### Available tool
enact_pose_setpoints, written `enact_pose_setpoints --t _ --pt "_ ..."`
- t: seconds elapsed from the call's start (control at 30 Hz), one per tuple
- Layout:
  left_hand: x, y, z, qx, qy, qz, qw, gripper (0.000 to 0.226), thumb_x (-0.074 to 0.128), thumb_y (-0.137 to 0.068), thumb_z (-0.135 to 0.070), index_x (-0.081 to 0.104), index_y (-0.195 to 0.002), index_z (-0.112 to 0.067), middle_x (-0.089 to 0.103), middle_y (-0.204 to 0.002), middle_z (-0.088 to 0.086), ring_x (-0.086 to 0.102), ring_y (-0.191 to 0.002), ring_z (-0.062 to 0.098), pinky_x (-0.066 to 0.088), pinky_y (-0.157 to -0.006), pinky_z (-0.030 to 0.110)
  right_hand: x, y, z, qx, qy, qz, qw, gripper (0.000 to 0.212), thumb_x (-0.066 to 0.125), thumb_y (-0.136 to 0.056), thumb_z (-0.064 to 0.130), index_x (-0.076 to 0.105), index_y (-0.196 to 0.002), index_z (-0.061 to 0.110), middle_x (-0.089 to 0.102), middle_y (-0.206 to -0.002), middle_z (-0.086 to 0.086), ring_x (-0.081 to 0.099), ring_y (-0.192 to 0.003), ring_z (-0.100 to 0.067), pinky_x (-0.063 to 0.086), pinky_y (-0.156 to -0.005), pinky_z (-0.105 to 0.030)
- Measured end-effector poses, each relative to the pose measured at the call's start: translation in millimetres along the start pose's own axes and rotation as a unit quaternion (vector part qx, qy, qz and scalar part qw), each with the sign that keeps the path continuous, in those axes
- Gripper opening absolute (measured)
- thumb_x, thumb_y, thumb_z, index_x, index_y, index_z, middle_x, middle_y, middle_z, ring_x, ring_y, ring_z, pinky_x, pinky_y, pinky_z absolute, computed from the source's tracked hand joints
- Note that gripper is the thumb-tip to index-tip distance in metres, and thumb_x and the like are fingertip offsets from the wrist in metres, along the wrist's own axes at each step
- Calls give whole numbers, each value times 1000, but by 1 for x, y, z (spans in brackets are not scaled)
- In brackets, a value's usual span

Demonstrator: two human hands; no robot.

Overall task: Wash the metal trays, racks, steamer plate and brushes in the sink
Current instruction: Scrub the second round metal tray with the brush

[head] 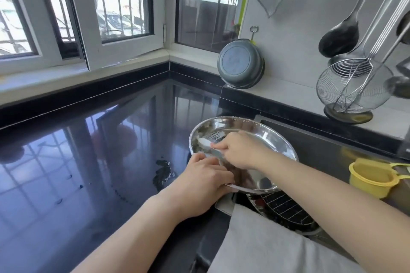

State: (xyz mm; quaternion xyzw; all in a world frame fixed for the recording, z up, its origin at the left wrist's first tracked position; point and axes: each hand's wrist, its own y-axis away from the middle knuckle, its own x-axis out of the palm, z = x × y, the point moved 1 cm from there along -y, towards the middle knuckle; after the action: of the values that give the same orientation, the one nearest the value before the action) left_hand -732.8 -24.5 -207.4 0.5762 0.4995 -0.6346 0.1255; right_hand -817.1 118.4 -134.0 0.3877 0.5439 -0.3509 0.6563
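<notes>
Here, a round shiny stainless-steel tray (pixel 261 133) tilted over the left edge of the dark sink (pixel 315 150), near rim gripped by the left hand (pixel 206 184), fingers curled under the edge and thumb on top. Inside the tray, the right hand (pixel 239 150), fingertips pinching a pale strip (pixel 206 143) stuck to the metal, seemingly a label, though too blurred to be sure. Just below both hands, down in the sink, a wire grid rack (pixel 286 208) lying in another round metal tray, partly hidden behind a grey cloth (pixel 261 244). Right of the right forearm, a yellow plastic scoop (pixel 372 179). Left of the left hand, a glossy black countertop (pixel 88 150) with a small puddle (pixel 163 173). Beyond the hands, a grey-blue basin (pixel 240 64) leaning on the wall, and a wire skimmer (pixel 352 88) hanging further right.
</notes>
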Motion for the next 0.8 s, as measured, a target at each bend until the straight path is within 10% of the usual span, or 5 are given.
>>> enact_pose_setpoints --t 0.13,0.3,0.43,0.6,0.8 --pt "-4 -1 -5 -4 9 21 1000 54 30 -100 -58 71 -92 -24 64 -79 -10 49 -82 18 31 -88 39 -21 -23 -48 130 88 -22 987 41 56 -86 32 69 -125 37 68 -119 -7 65 -103 -31 54 -85 -33" --pt "-2 -1 -2 2 7 -7 1000 49 34 -99 -57 68 -85 -25 59 -75 -13 44 -79 15 31 -82 37 -1 -7 -9 27 -10 5 1000 36 48 -100 28 67 -126 46 69 -101 3 63 -76 -19 52 -67 -33" --pt "0 -2 -3 -3 3 3 1000 56 31 -99 -60 70 -86 -22 61 -74 -10 52 -80 20 33 -85 40 -16 -19 -45 142 37 -45 988 40 47 -97 37 69 -129 25 67 -122 -12 66 -104 -33 54 -86 -36" --pt "-1 -3 -2 0 18 -3 1000 49 36 -99 -59 71 -87 -26 63 -82 -13 56 -90 17 36 -84 41 9 1 5 -2 -4 -1 1000 38 46 -104 27 61 -132 50 63 -117 -1 61 -80 -24 46 -64 -33" --pt "1 -2 0 9 27 -29 999 43 42 -98 -58 65 -82 -26 59 -81 -14 51 -84 18 36 -80 37 -12 -6 -30 2 -13 30 999 41 55 -100 18 66 -128 46 71 -125 2 63 -94 -23 50 -75 -28"
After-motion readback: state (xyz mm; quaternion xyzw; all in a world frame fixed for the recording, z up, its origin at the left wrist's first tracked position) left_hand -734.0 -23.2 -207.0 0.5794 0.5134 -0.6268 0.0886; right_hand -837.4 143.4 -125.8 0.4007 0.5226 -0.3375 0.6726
